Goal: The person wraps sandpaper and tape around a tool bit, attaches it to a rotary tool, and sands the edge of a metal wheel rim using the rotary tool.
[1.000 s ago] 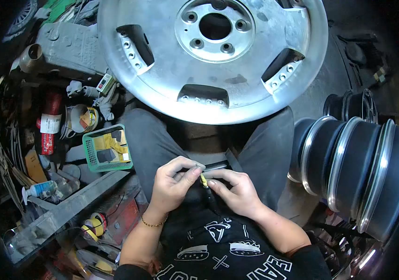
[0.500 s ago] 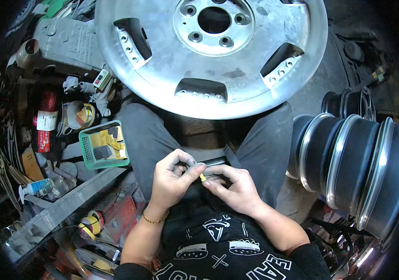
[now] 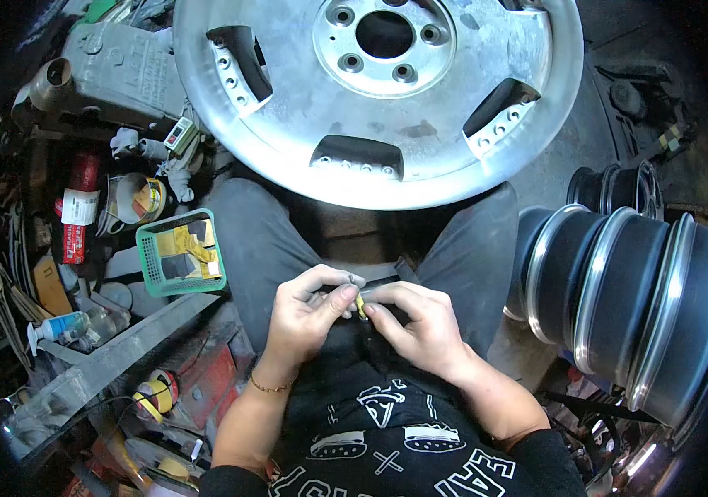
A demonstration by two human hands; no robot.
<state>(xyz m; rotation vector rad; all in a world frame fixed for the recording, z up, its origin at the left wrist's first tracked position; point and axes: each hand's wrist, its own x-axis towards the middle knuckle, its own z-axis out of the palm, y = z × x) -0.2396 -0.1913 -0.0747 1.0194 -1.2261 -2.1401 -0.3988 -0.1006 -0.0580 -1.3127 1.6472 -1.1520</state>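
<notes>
Locate yellow piece [image 3: 361,306] in front of shirt [image 3: 387,435], pinched in left hand [image 3: 307,311], beside right hand [image 3: 420,325] (cannot tell grip). Read long axis as slightly tilted, pointing shirtward. Compared with earlier, shows more yellow length.

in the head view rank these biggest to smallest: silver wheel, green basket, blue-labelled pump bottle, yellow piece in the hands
1. Silver wheel
2. Green basket
3. Blue-labelled pump bottle
4. Yellow piece, partly hidden

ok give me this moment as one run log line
left grip: pinching small yellow piece | right grip: at same piece | wheel: ahead | green basket: beside left leg
</notes>
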